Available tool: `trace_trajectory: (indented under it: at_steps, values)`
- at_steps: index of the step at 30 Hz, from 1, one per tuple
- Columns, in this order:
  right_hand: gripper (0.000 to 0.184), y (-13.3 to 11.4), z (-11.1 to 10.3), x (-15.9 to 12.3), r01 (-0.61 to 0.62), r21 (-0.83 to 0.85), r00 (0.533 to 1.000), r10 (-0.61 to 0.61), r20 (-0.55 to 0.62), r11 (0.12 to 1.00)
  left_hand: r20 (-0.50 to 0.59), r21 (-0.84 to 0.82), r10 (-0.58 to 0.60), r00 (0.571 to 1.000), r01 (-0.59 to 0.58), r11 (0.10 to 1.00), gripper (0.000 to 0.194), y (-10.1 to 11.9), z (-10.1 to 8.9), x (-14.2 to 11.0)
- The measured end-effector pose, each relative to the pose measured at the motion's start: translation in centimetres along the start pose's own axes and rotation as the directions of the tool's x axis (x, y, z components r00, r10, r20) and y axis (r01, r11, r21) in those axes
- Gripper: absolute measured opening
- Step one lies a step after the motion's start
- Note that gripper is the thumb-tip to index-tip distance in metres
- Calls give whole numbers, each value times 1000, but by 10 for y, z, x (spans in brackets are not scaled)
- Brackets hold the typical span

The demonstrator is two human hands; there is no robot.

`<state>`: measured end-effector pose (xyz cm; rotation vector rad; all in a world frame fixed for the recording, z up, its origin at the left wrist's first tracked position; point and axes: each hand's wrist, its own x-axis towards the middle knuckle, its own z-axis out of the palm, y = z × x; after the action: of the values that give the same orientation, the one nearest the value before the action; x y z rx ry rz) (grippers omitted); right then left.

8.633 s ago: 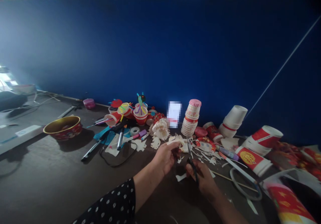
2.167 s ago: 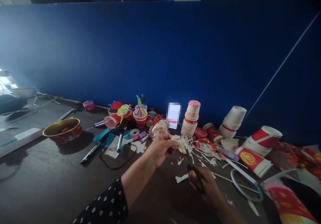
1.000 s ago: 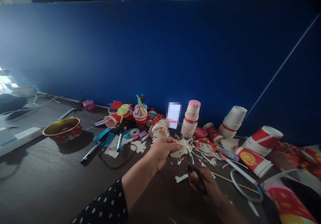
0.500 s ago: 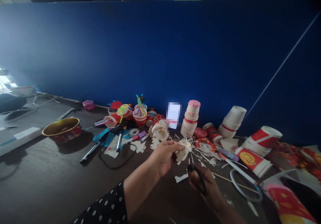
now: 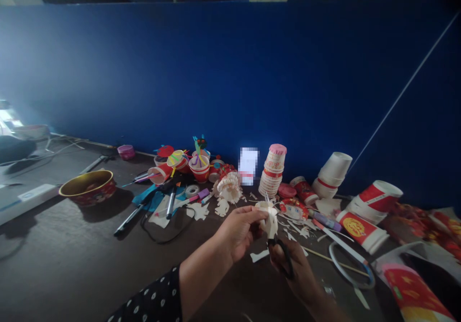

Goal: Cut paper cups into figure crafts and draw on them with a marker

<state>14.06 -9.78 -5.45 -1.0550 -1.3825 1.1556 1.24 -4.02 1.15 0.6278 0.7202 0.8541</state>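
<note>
Dark tabletop [image 5: 72,264]; left hand [image 5: 239,233] pinches paper [image 5: 271,225], partly hiding scissors [image 5: 285,251] right hand [image 5: 298,268] grips.

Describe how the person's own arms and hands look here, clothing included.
The left hand is bare, with no glove; its black sleeve, dotted with small pale spots, stops well short of the wrist. The right hand is also ungloved, and no sleeve shows on that side within view. No watch or bracelet can be made out.
</note>
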Motion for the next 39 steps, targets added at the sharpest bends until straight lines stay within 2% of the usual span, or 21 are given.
trace_trajectory:
  at_steps: [6, 14, 22, 39]
  values:
    - [44, -2, 0, 1, 2, 11, 1000, -3, 5, 1000, 7, -11, 10, 1000, -10, 1000, 19, -2, -1, 1]
    - [44, 2, 1, 2, -40, 3, 999, 40, 4, 999, 17, 64, 153, 988, -154, 986, 25, -2, -2, 4]
    - [40, 6, -1, 2, 13, 23, 1000, -13, 20, 1000, 19, 57, 142, 990, -143, 988, 25, -6, 1, 2]
    - [42, 1, 1, 0, 14, 7, 1000, -14, -20, 1000, 27, 82, 175, 984, -177, 981, 27, -2, 0, 2]
